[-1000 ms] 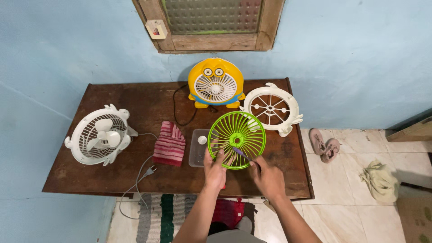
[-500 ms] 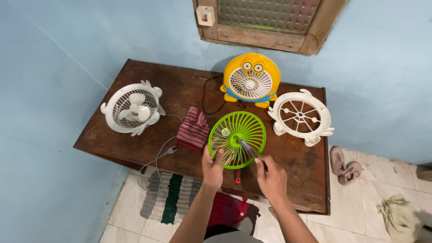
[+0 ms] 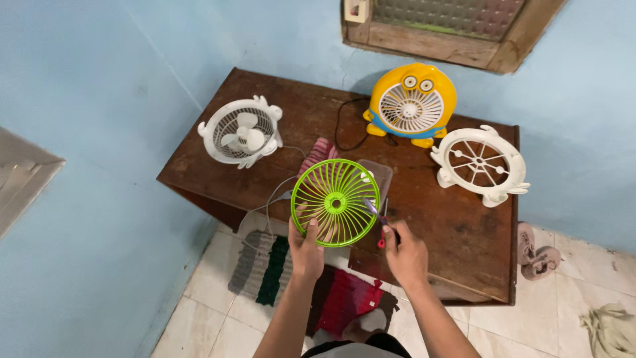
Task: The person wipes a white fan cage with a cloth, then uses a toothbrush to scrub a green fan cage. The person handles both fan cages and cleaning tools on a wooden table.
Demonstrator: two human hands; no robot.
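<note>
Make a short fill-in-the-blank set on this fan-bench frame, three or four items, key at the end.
1. The left hand holds a round plastic fan grille whose colour is ____.
2. The right hand holds a slim purple-handled tool against that grille's ____ side.
3. The yellow cartoon-faced fan stands at the back of the dark wooden table, under the ____.
4. The complete white fan with blades stands on the table's ____ end.

Missing words: green; right; window; left
</note>
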